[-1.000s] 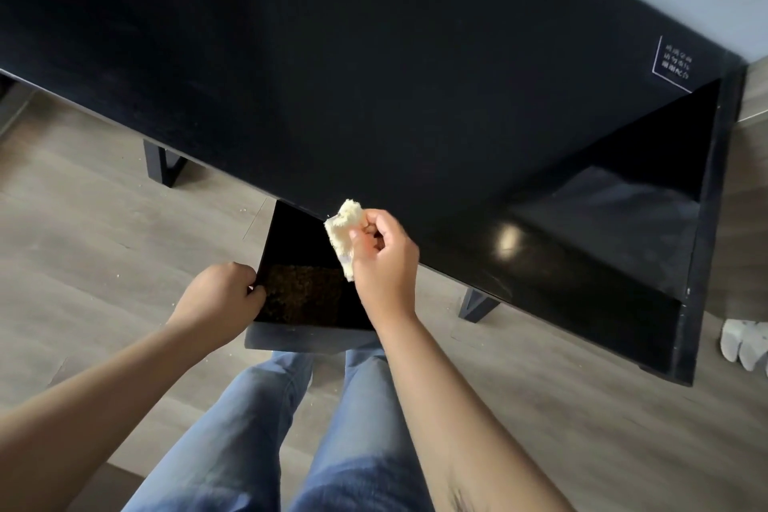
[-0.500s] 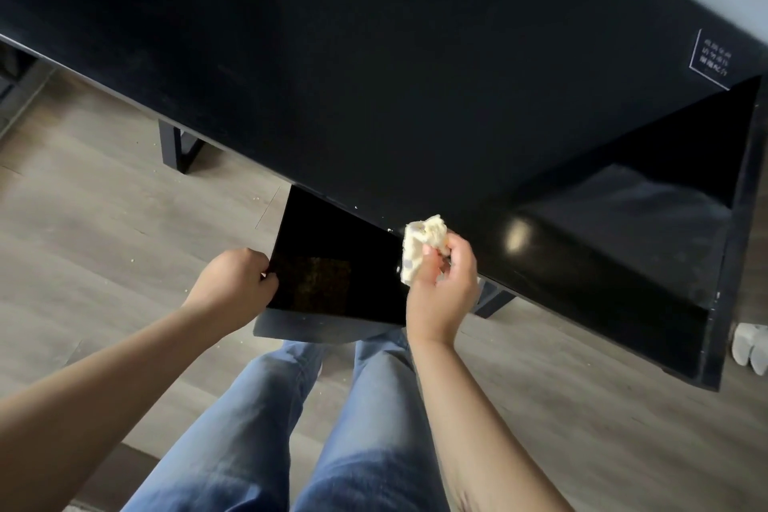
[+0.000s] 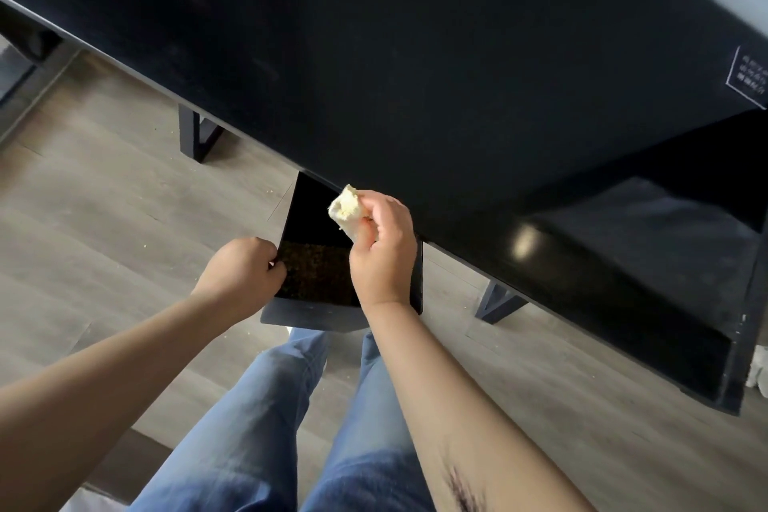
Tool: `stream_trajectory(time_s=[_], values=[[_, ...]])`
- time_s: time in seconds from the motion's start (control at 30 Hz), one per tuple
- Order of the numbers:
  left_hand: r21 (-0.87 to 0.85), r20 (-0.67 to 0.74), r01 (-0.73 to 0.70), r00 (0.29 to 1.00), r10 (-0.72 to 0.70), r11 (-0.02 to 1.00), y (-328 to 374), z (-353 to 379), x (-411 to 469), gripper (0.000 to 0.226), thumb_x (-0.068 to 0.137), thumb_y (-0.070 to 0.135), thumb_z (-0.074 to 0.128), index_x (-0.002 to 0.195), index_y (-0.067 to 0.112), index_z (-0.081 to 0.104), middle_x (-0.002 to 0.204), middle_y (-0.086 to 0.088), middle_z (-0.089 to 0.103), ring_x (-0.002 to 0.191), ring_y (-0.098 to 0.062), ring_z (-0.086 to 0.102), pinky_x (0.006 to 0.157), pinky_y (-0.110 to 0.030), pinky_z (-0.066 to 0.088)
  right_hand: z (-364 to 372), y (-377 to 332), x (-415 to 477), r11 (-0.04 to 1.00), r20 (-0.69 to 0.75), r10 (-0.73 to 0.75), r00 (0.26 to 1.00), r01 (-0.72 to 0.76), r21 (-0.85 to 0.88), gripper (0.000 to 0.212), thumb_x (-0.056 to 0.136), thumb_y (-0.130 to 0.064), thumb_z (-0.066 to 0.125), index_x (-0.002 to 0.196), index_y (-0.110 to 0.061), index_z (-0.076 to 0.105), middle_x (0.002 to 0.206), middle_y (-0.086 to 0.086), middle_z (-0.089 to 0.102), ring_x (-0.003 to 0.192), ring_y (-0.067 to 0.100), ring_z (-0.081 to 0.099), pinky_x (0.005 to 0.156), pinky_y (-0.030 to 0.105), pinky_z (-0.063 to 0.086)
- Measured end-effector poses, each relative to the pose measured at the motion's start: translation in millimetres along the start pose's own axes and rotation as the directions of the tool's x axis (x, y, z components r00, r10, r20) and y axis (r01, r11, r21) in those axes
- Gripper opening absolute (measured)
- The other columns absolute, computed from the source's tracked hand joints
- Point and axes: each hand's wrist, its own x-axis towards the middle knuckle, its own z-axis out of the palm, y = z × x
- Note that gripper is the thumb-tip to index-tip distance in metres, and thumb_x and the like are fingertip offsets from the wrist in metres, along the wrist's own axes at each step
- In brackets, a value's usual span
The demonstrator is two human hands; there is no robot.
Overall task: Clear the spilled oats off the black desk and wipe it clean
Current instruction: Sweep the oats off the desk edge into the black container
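1. Left hand (image 3: 241,266): fingers curled round the 9 o'clock rim of a black container (image 3: 307,216) and gripping it. The container is held just below the near edge of the black desk (image 3: 415,54), toward 6 o'clock of the view.
2. Right hand (image 3: 384,258): fingers and thumb closed on a crumpled pale cloth (image 3: 347,208), pinching it. The wad projects toward 11 o'clock from the hand, above the container's mouth and at the desk edge. Whether it touches the desk cannot be told.
3. Oats (image 3: 318,272): a brown speckled patch lies in the bottom of the container. No oats can be made out on the desk top, though its dark surface could hide them. A few pale crumbs (image 3: 269,191) lie on the wooden floor, at 9 o'clock of the container.
4. Step in hand, as judged: the last of the sweeping, with spill brought over the edge into the container.
5. Next move, as judged: set the container aside, open the cloth to a clean face and wipe the top with firm, overlapping strokes. The container must stay level so that nothing tips out.
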Motion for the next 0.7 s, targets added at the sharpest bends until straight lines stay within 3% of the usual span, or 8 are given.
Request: stream_trajectory(time_s=[0.07,0.17,0.3,0.37,0.57,0.7], values=[[-0.007,-0.006,0.014,1.000,-0.014,1.000,-2,-1,0,0.028,0.086,0.010,0.052,0.064,-0.007,0.053,0.064,-0.025,0.060,0.052,-0.034,0.046,0.047,-0.030,0.027,-3,4,-3,0.999,0.149,-0.053,0.987,0.054,0.001,0.025,0.081,0.004,0.051,0.096,-0.006,0.069,0.103,0.000,0.066,0.101,0.013,0.056,0.088,0.023,0.048],[-0.008,-0.008,0.042,0.999,-0.042,0.999,-6,-4,0,0.028,0.085,0.010,0.051,0.063,-0.007,0.051,0.063,-0.026,0.056,0.050,-0.028,0.036,0.047,-0.029,0.023,-14,15,-26,0.999,0.266,0.049,0.963,-0.041,-0.035,0.026,0.080,0.001,0.049,0.092,-0.009,0.070,0.098,-0.003,0.068,0.099,0.015,0.059,0.084,0.029,0.050],[-0.014,-0.002,0.058,0.998,-0.058,0.998,-10,-2,0,0.027,0.084,0.009,0.051,0.065,-0.010,0.053,0.065,-0.027,0.059,0.051,-0.030,0.038,0.047,-0.029,0.025,-31,24,-47,0.948,0.048,0.317,0.947,-0.317,-0.016,0.022,0.084,-0.001,0.058,0.094,-0.016,0.070,0.092,-0.007,0.069,0.090,0.015,0.063,0.073,0.026,0.051],[-0.014,0.001,0.056,0.998,-0.056,0.998,-10,0,0,0.027,0.084,0.009,0.051,0.065,-0.009,0.053,0.064,-0.026,0.059,0.052,-0.031,0.041,0.047,-0.029,0.027,-38,23,-46,0.928,-0.056,0.371,0.927,-0.372,-0.007,0.023,0.085,0.002,0.059,0.098,-0.013,0.070,0.092,-0.006,0.068,0.089,0.017,0.065,0.070,0.024,0.052],[-0.025,0.010,0.067,0.998,-0.067,0.997,-11,5,-3,0.027,0.083,0.009,0.051,0.062,-0.007,0.051,0.064,-0.027,0.059,0.051,-0.030,0.039,0.047,-0.030,0.026,-43,-2,-18,0.996,-0.133,0.082,0.988,-0.085,-0.015,0.022,0.087,-0.001,0.063,0.107,-0.008,0.069,0.107,0.002,0.069,0.101,0.013,0.063,0.080,0.020,0.053],[-0.037,0.014,0.066,0.998,-0.066,0.997,-13,5,-7,0.028,0.083,0.009,0.051,0.057,0.000,0.047,0.066,-0.028,0.059,0.050,-0.028,0.037,0.048,-0.030,0.027,-15,-13,10,0.990,-0.008,0.126,0.992,-0.127,-0.058,0.025,0.087,-0.003,0.061,0.110,-0.010,0.068,0.109,-0.001,0.067,0.106,0.014,0.058,0.081,0.033,0.055]])
